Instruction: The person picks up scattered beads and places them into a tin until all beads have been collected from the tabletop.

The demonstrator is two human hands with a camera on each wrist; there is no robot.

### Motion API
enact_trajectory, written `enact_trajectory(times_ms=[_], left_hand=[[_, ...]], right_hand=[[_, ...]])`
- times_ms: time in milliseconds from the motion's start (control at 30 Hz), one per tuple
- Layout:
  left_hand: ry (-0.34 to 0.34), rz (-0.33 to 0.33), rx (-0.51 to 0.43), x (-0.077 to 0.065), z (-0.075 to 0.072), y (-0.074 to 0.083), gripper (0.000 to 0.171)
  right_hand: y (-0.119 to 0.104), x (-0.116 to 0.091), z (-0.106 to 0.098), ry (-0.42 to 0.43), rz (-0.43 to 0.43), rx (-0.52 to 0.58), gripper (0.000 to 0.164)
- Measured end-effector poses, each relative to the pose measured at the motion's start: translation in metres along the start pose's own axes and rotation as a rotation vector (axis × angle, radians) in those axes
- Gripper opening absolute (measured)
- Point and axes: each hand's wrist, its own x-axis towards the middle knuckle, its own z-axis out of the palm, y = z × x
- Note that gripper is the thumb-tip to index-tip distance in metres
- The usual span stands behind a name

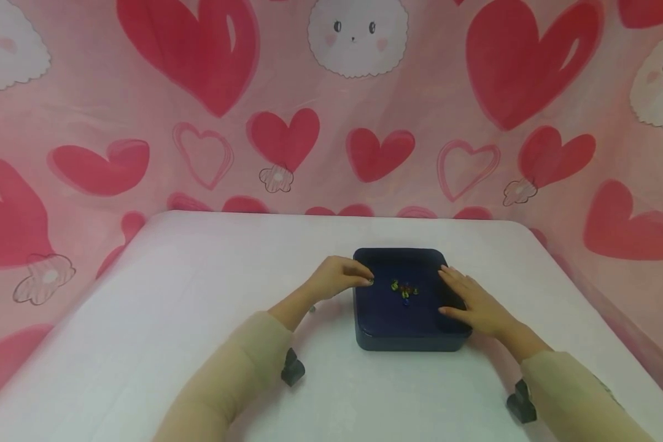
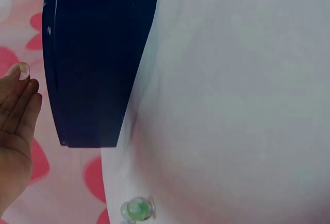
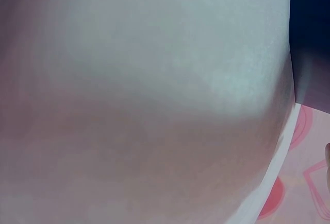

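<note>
A dark blue box [image 1: 413,342] stands on the white table, with several small coloured glass marbles [image 1: 405,290] grouped on its floor. At the box's left rim, my left hand [image 1: 334,276] pinches a small clear glass marble [image 2: 24,71] between thumb and fingertip. My right hand [image 1: 477,307] rests on the right rim, its fingers spread and reaching a little over the inside. Only a sliver of that hand shows in the right wrist view. Near my left wrist, on the table, lie clear glass marbles, one with green inside [image 2: 138,209].
White cloth covers the table [image 1: 243,258]. Behind it hangs a pink curtain [image 1: 320,202] printed with red hearts. Dark wrist-mounted pieces [image 1: 293,368] hang beneath both sleeves, close to the tabletop.
</note>
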Motion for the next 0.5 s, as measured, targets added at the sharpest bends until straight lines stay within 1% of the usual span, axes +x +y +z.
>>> enact_trajectory(times_ms=[33, 67, 367, 500], left_hand=[[-0.008, 0.003, 0.008, 0.001, 0.002, 0.001, 0.016], [-0.014, 0.009, 0.012, 0.004, 0.005, -0.003, 0.016], [-0.063, 0.064, 0.045, 0.013, 0.022, 0.002, 0.016], [-0.087, 0.069, 0.058, 0.017, 0.030, 0.003, 0.017]], right_hand=[[0.000, 0.000, 0.000, -0.001, 0.002, 0.001, 0.071], [0.000, 0.000, 0.000, -0.002, 0.004, 0.001, 0.071], [0.000, 0.000, 0.000, 0.004, -0.006, 0.006, 0.070], [0.000, 0.000, -0.001, 0.003, -0.006, 0.020, 0.070]])
